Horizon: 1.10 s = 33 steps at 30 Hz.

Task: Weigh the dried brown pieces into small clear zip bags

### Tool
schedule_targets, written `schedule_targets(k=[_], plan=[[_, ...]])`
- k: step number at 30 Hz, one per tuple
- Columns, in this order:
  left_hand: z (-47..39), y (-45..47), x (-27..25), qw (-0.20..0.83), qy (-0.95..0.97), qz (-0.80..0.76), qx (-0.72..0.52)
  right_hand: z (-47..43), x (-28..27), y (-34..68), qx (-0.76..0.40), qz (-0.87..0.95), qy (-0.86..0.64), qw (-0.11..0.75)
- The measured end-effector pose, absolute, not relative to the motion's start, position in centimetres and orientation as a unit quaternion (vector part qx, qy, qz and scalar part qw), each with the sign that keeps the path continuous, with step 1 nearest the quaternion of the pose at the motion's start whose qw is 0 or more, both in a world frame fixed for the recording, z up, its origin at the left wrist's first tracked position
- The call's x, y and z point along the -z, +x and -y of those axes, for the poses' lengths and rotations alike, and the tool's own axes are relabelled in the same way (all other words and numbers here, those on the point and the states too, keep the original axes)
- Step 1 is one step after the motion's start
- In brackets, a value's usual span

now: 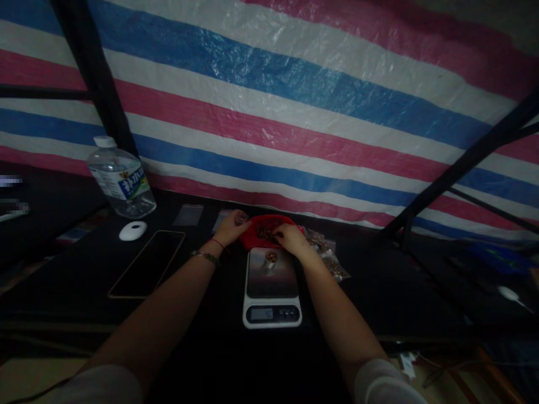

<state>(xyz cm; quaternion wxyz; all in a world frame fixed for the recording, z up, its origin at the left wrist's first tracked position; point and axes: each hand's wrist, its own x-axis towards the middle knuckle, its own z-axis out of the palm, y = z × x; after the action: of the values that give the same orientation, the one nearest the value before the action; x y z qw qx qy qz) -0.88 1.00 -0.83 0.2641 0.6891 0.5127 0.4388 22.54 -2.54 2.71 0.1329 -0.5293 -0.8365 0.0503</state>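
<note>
My left hand (pixel 232 226) is closed at the left rim of a red bowl (pixel 248 242), with a small clear, shiny thing (pixel 241 217) at its fingertips. What that thing is, I cannot make out. Inside the bowl lie many small brownish pieces (pixel 264 231). The fingers of my right hand (pixel 289 237) reach down among them, bent together; whatever they pinch is hidden. Just in front of the bowl, a white digital scale (pixel 273 315) carries a small round cup (pixel 270 262) filled with brownish pieces. Its display shows digits too blurred to read surely.
Clear bags of small pieces (pixel 330 258) lie right of the bowl. Flat clear bags (pixel 188 215), a phone (pixel 148 264), a white oval device (pixel 132 230) and a large water bottle (pixel 122 179) are at left. Black frame bars (pixel 458 163) slant before a striped sheet (pixel 295 123).
</note>
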Motion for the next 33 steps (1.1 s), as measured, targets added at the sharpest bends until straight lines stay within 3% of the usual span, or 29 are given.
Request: schedule_targets(k=[12, 20, 33], plan=[[-1.1, -0.9, 1.0, 0.274, 0.686, -0.511, -0.440, 5.4, -5.9, 22.6, -0.120, 0.840, -0.464, 0.255], [-0.9, -0.9, 0.9, 0.271, 0.685, -0.515, -0.439, 9.8, -8.2, 21.2, -0.162, 0.903, -0.357, 0.176], [-0.4, -0.7, 0.1, 0.261, 0.688, -0.522, -0.432, 10.2, -7.9, 21.3, -0.136, 0.917, -0.335, 0.167]])
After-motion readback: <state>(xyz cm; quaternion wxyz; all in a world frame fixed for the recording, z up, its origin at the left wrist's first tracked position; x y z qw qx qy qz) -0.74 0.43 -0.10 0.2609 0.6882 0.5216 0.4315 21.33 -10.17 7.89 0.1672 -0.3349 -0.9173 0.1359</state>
